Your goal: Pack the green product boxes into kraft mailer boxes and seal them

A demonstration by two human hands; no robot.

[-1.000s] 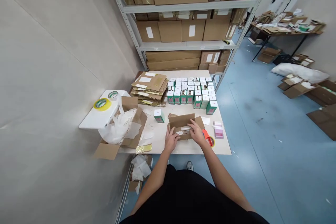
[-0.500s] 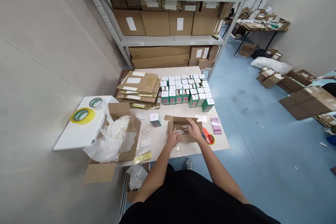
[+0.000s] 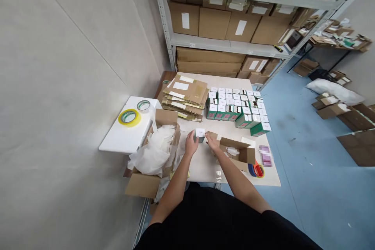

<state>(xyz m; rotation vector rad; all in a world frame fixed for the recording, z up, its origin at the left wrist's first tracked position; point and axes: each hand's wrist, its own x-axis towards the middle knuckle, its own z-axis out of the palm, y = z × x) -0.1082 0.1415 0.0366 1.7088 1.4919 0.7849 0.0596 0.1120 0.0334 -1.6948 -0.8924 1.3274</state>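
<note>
A small white-topped box [image 3: 200,133] stands on the table between my two hands. My left hand [image 3: 191,144] is curled round its left side. The fingers of my right hand [image 3: 212,141] are bunched against its right edge; the fingertips are partly hidden. Beside my right forearm lies an open cardboard box [image 3: 241,148], with a clear plastic piece [image 3: 233,151] inside. Behind are several rows of similar small boxes [image 3: 227,109], white on top with green sides.
Flattened cartons [image 3: 187,90] are stacked at the back left. A carton of white packing paper [image 3: 158,148] stands at left, by a white surface with tape rolls [image 3: 129,117]. A red tape dispenser [image 3: 258,169] lies at the right. Loaded shelving [image 3: 228,43] rises behind the table.
Both hands have left the open cardboard box and moved left to the small box. The open cardboard box now sits turned at an angle. My view has swung left.
</note>
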